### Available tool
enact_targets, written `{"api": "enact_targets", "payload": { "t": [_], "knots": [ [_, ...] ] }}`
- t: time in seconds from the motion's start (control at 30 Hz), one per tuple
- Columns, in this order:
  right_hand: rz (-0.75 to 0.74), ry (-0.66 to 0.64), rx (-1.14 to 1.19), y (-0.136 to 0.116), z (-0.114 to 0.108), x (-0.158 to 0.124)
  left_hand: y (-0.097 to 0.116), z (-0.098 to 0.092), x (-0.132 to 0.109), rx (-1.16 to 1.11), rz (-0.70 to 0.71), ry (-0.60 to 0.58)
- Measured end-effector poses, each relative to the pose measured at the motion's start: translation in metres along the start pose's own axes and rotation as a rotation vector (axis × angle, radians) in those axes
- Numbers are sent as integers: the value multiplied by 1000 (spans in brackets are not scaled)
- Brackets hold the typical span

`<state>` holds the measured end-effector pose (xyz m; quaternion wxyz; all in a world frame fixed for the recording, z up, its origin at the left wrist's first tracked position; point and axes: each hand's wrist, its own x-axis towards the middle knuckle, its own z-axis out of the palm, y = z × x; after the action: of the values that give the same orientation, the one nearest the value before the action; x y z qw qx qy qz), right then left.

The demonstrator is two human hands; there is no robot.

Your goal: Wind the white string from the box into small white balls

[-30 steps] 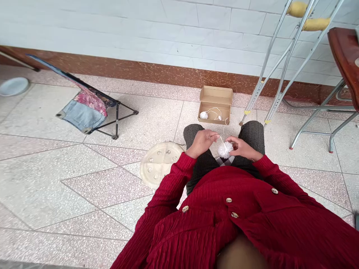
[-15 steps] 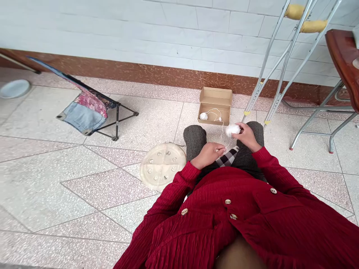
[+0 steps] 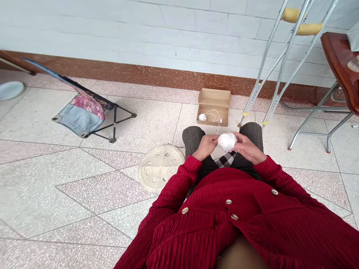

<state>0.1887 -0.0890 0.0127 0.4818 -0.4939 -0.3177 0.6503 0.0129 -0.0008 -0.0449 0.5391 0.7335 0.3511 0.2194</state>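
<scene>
From the head camera, the left hand (image 3: 206,147) and right hand (image 3: 248,148) are cupping a white yarn ball (image 3: 227,142) between them, keeping it up over the tweed trousers (image 3: 193,136). A smaller yarn ball (image 3: 202,117) is sitting in the cardboard box (image 3: 213,98) on the tiled floor (image 3: 84,194)

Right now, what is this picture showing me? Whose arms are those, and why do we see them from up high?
This picture comes from a small camera worn on a person's head, so you see what they see when they look down. The arms are theirs, and they are wearing a buttoned red top. Their left hand and right hand are holding a white yarn ball between them. In front of them on the tiled floor sits an open cardboard box with a smaller yarn ball inside. A round cream disc lies near their knee, and a pair of crutches stands by the wall.
</scene>
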Motion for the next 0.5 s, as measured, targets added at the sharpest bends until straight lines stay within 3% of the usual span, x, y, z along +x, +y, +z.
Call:
{"api": "enact_targets", "payload": {
  "t": [0.1,0.27,0.4,0.5],
  "knots": [
    [-30,101,100,-11,-6,10,2,10,-13,60,15,-109],
    [-64,298,-21,-6,-25,41,19,7,-33,290,75,-188],
    [-163,445,-448,13,-34,58,31,-5,-34,502,166,-173],
    [-238,361,-810,31,-33,57,36,-15,-25,600,248,-111]
  ]
}}
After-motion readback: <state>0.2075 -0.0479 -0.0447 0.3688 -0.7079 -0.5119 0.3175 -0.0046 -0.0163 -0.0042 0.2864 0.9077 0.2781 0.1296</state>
